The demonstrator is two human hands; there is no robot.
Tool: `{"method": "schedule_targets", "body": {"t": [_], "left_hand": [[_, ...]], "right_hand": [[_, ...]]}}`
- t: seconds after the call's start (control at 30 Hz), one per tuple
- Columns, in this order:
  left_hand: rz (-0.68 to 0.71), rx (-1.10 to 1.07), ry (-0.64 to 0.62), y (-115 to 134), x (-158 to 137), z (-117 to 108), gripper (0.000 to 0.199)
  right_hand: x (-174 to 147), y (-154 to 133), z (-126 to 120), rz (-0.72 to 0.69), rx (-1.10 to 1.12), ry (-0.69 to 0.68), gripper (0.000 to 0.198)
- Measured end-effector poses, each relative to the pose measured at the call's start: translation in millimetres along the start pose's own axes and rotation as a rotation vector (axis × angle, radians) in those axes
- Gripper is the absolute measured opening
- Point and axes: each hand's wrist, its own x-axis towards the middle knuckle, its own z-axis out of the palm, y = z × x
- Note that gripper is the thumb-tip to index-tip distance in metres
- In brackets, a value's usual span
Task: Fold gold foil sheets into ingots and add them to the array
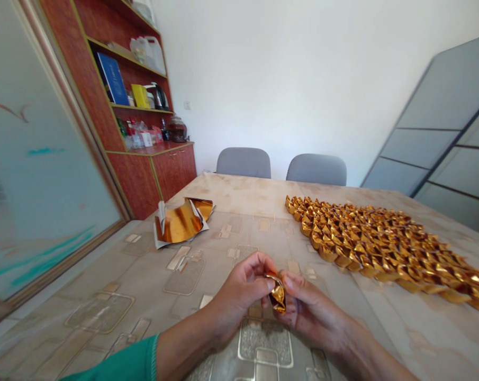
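Between my two hands, above the near part of the table, is a small folded gold foil paper piece [278, 296], shiny and creased. My left hand [247, 288] pinches its left side between thumb and fingers. On the other side, my right hand [313, 307] grips it, with the thumb pressed near its top edge and the fingers curled beneath. Many similar folded gold pieces [374, 243] stand packed in rows on the right of the table. Loose gold foil sheets with pale backs [181, 222] lie in a curled stack at the left.
A patterned cover lies over the table [223, 227]. Two grey chairs [243, 162] stand along its far edge. A wooden cabinet [173, 166] with loaded shelves is at the back left, beside a frosted glass door [44, 159]. Grey panels [430, 116] lean at the right.
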Motion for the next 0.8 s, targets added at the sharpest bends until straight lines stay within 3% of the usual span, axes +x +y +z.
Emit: {"method": "schedule_targets", "body": {"t": [0.57, 0.8], "left_hand": [[-0.162, -0.211, -0.058, 9, 1, -6, 0.036], [-0.108, -0.014, -0.018, 15, 4, -7, 0.032]], "right_hand": [[3, 3, -6, 0.006, 0.078, 0.106, 0.022], [6, 2, -7, 0.010, 0.077, 0.161, 0.026]]}}
